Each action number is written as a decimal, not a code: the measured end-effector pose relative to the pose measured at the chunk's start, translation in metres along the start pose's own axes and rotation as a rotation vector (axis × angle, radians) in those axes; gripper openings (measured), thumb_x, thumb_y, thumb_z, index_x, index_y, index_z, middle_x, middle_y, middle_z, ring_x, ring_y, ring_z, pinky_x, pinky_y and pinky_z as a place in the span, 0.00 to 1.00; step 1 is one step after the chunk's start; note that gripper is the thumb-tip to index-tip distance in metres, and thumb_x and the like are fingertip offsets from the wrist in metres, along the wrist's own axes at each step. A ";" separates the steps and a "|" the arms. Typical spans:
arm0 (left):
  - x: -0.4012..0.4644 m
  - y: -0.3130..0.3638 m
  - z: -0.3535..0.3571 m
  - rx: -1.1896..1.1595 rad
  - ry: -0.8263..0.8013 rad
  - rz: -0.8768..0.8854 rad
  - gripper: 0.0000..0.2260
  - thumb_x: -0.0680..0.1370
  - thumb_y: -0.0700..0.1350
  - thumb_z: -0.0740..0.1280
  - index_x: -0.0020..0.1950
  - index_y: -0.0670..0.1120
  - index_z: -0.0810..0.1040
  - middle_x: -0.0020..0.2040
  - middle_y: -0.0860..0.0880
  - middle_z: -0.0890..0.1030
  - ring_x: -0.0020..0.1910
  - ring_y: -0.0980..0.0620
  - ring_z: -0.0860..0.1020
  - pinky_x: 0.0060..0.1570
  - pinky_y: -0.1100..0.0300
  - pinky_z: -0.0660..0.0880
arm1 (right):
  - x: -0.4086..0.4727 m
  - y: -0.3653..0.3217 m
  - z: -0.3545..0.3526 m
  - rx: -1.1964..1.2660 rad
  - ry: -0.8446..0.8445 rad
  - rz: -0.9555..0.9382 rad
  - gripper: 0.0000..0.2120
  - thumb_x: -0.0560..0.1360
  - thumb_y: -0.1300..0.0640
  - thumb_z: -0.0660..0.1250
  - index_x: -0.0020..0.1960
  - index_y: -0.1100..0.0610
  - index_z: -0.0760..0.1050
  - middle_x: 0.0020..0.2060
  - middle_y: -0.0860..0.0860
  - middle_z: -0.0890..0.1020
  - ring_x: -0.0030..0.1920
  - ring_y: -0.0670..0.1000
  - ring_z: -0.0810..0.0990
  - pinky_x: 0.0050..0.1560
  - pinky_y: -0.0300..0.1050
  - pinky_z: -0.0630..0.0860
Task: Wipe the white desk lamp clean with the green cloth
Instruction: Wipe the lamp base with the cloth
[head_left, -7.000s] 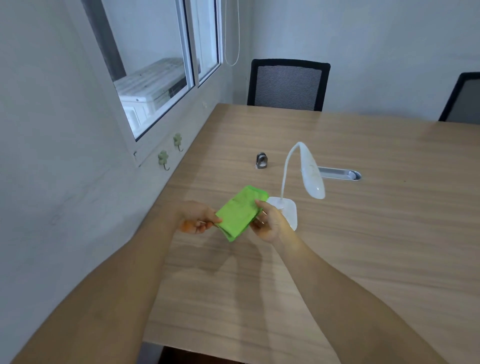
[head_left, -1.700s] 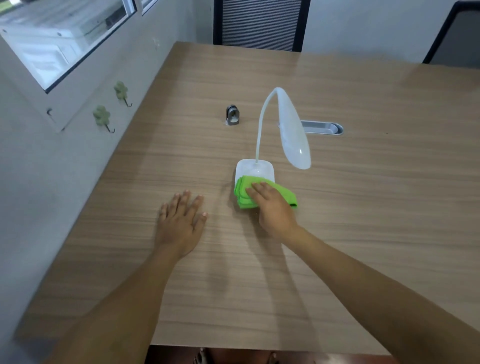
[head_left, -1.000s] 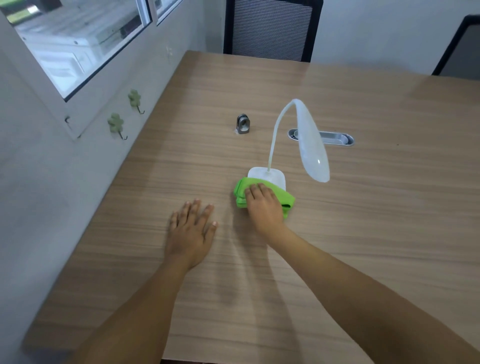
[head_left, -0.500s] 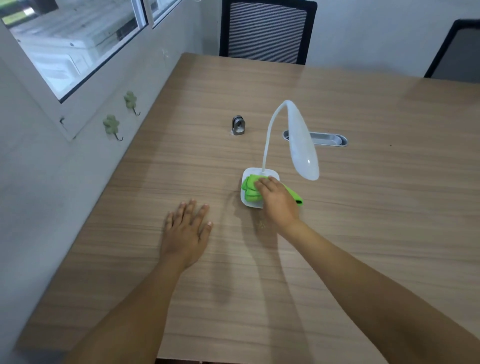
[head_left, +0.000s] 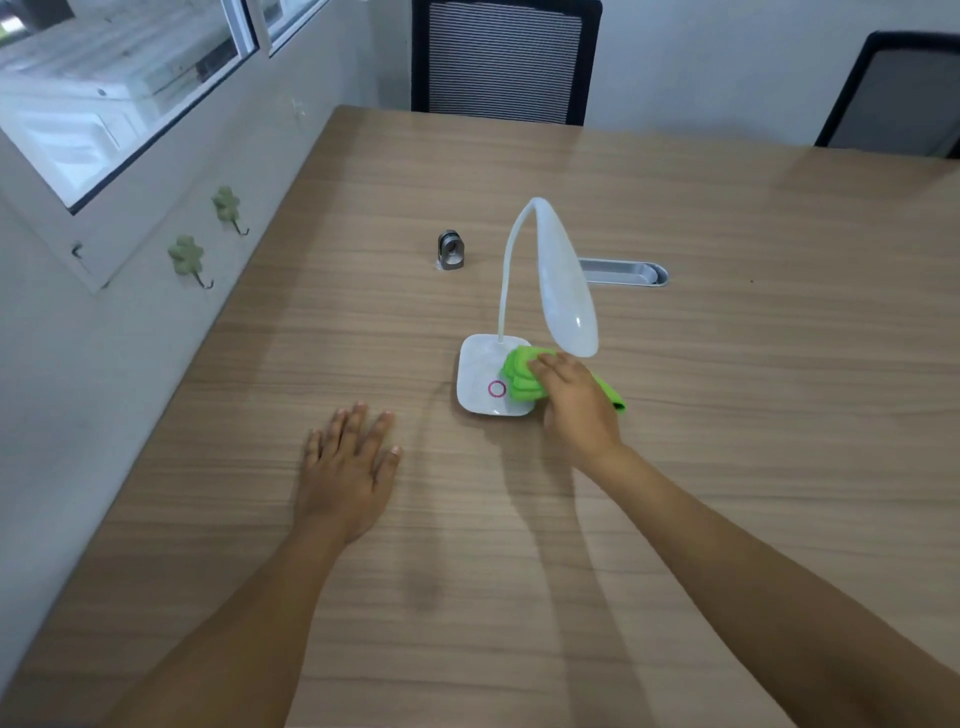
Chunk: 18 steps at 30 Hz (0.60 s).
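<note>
The white desk lamp (head_left: 563, 291) stands mid-table, its thin neck arching up from a square white base (head_left: 478, 376) with a pink ring on it, its long head drooping toward me. My right hand (head_left: 576, 405) presses the folded green cloth (head_left: 519, 376) flat onto the right half of that base; a corner of the cloth sticks out to the right of my hand. My left hand (head_left: 348, 467) lies flat on the wooden table (head_left: 753, 415), palm down, fingers apart, left of the base and not touching the lamp.
A small metal clip-like object (head_left: 450, 250) stands behind the lamp on the left. A grey cable slot (head_left: 623, 272) is set into the table behind the lamp head. Two black chairs (head_left: 506, 57) stand at the far edge. The wall with green hooks (head_left: 187, 257) runs along the left.
My right hand has slid the cloth from the front left of the base to its right side, uncovering the pink ring. My left hand stays flat on the table.
</note>
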<state>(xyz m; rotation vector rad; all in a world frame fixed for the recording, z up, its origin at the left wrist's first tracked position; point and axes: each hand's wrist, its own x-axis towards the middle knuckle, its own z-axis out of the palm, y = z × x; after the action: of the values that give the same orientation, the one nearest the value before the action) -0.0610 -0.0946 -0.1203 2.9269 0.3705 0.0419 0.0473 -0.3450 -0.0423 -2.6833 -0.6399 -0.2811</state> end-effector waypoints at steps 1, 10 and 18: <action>0.000 0.000 0.000 0.004 0.002 0.001 0.29 0.75 0.62 0.41 0.75 0.59 0.56 0.78 0.49 0.59 0.78 0.47 0.54 0.74 0.46 0.51 | 0.008 -0.002 -0.001 0.015 -0.003 0.036 0.22 0.67 0.72 0.57 0.59 0.66 0.77 0.57 0.64 0.82 0.58 0.67 0.79 0.59 0.60 0.76; 0.001 0.000 0.003 0.013 0.018 0.003 0.28 0.75 0.61 0.43 0.75 0.57 0.60 0.77 0.48 0.61 0.77 0.46 0.57 0.73 0.45 0.53 | 0.018 0.011 0.001 -0.122 -0.245 0.111 0.23 0.78 0.66 0.57 0.73 0.57 0.65 0.74 0.57 0.65 0.74 0.59 0.61 0.74 0.49 0.58; 0.001 0.001 0.000 -0.010 0.009 -0.004 0.29 0.75 0.62 0.42 0.75 0.58 0.59 0.78 0.49 0.59 0.77 0.47 0.55 0.74 0.46 0.52 | 0.021 -0.010 -0.005 -0.066 -0.155 0.126 0.21 0.78 0.66 0.58 0.70 0.57 0.68 0.71 0.57 0.69 0.71 0.59 0.65 0.71 0.50 0.63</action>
<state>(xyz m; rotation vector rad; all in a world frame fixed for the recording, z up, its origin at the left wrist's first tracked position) -0.0602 -0.0954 -0.1200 2.9165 0.3770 0.0560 0.0606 -0.3307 -0.0293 -2.8149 -0.5108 -0.0628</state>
